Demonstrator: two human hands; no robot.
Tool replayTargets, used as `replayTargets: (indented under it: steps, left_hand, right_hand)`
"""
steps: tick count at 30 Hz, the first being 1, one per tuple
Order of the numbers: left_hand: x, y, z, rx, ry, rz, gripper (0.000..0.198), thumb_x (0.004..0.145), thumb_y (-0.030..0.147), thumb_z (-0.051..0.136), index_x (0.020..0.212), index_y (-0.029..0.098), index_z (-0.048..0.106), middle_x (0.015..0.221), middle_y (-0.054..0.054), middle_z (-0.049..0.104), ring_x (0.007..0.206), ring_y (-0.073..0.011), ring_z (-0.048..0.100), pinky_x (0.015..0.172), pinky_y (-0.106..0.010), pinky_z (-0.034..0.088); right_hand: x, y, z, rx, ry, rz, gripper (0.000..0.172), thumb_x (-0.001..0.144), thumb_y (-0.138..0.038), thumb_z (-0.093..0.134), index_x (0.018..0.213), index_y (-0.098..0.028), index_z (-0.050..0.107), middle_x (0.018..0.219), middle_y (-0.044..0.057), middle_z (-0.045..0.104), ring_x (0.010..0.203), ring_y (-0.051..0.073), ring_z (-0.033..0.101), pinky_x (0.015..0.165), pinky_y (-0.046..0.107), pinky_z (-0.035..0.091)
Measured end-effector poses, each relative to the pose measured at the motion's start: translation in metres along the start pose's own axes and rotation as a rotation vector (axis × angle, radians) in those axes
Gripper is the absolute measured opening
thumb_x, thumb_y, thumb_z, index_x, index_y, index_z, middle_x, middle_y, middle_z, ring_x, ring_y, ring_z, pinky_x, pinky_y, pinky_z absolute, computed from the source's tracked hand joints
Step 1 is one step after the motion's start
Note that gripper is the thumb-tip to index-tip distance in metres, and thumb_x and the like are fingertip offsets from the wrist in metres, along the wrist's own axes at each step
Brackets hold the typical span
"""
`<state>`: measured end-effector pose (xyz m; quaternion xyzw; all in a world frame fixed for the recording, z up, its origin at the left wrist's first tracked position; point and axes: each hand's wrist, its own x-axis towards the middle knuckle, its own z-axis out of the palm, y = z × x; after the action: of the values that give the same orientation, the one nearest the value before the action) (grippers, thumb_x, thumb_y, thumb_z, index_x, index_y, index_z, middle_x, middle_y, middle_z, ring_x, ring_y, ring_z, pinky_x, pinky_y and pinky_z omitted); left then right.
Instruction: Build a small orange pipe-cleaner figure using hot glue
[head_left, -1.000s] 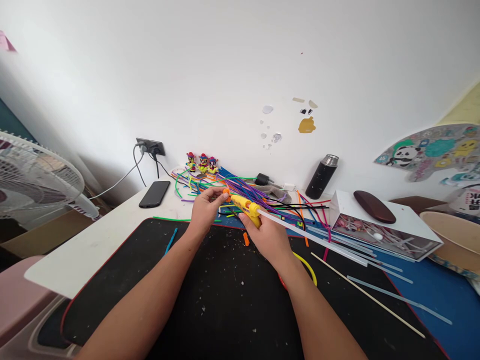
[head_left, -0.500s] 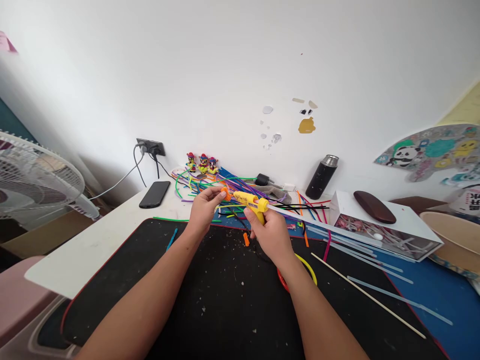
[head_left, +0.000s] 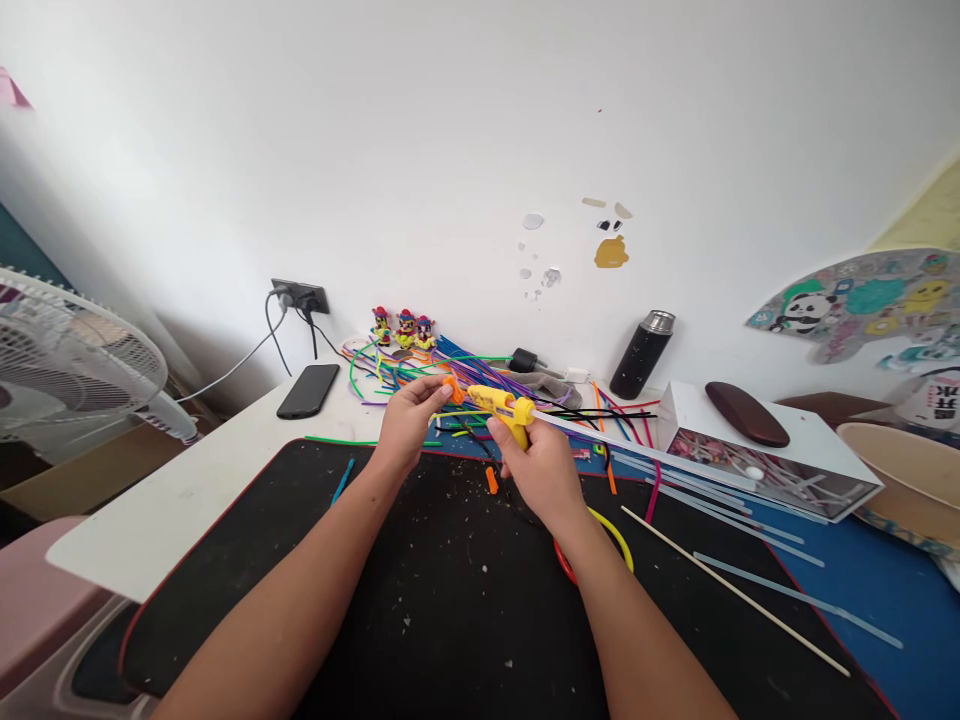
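My right hand (head_left: 541,468) is wrapped round a yellow hot glue gun (head_left: 495,402), its nozzle pointing left. A long clear glue stick (head_left: 592,434) runs out of its back end to the right. Between the fingertips of my left hand (head_left: 409,420) is a small orange piece (head_left: 453,390), close to the nozzle; whether they touch I cannot tell. Another orange piece (head_left: 491,480) lies on the black mat (head_left: 450,620) below. Near my right wrist rests a yellow and red ring (head_left: 621,540), partly hidden by the forearm.
Behind my hands spreads a pile of coloured pipe cleaners (head_left: 480,365), with small figurines (head_left: 405,328) beyond. A phone (head_left: 308,390) lies left. At right are a black flask (head_left: 643,355), a white box (head_left: 772,450), loose glue sticks (head_left: 795,590) and a wooden stick (head_left: 735,590). A fan (head_left: 82,350) stands far left.
Both hands keep nearly the same pose, with the orange piece and glue gun still held close together. The whole view has shifted very slightly.
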<state>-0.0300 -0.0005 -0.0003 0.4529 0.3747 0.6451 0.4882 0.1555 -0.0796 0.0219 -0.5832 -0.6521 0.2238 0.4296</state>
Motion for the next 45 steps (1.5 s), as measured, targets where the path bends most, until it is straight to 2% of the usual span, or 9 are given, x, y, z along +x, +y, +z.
replayTargets:
  steps: [6,12,21,33,45]
  left_hand:
    - [-0.0010,0.0019,0.0004,0.002,0.006,-0.013,0.047,0.057,0.050,0.098,0.089,0.019,0.082,0.086,-0.006,0.077,0.080,-0.0204,0.066,0.076,-0.032,0.050]
    - [-0.0003,0.0009,0.0005,0.003,0.003,-0.013,0.047,0.057,0.050,0.098,0.089,0.019,0.082,0.085,-0.006,0.077,0.079,-0.0202,0.066,0.074,-0.032,0.050]
    - [-0.0016,0.0018,0.0013,0.010,-0.028,-0.005,0.045,0.058,0.051,0.098,0.087,0.020,0.082,0.088,-0.007,0.079,0.085,-0.0235,0.070,0.079,-0.034,0.053]
    - [-0.0028,-0.0016,0.0017,0.020,-0.065,-0.012,0.042,0.061,0.048,0.097,0.089,0.020,0.082,0.091,-0.007,0.080,0.085,-0.0230,0.071,0.080,-0.034,0.053]
    - [-0.0016,-0.0020,0.0009,0.023,-0.080,-0.026,0.044,0.060,0.050,0.097,0.089,0.019,0.083,0.084,-0.006,0.079,0.081,-0.0208,0.069,0.081,-0.033,0.052]
  right_hand:
    - [-0.0007,-0.0008,0.0002,0.004,-0.015,-0.003,0.047,0.097,-0.063,0.056,0.079,-0.022,0.068,0.055,0.003,0.064,0.059,0.025,0.067,0.057,0.031,0.043]
    - [-0.0003,-0.0004,-0.0012,0.052,-0.016,0.020,0.049,0.097,-0.064,0.055,0.076,-0.021,0.066,0.055,0.002,0.064,0.053,0.021,0.063,0.056,0.030,0.044]
    - [-0.0001,-0.0025,-0.0012,0.044,-0.015,0.022,0.049,0.097,-0.063,0.056,0.072,-0.022,0.064,0.055,0.003,0.064,0.054,0.021,0.062,0.056,0.031,0.042]
    - [-0.0006,-0.0031,-0.0017,0.023,-0.006,0.010,0.048,0.097,-0.063,0.055,0.075,-0.021,0.066,0.055,0.004,0.064,0.059,0.024,0.066,0.057,0.031,0.043]
    - [0.0002,-0.0002,-0.0015,0.044,0.029,0.000,0.049,0.097,-0.064,0.054,0.078,-0.020,0.067,0.055,0.004,0.065,0.058,0.024,0.067,0.059,0.030,0.044]
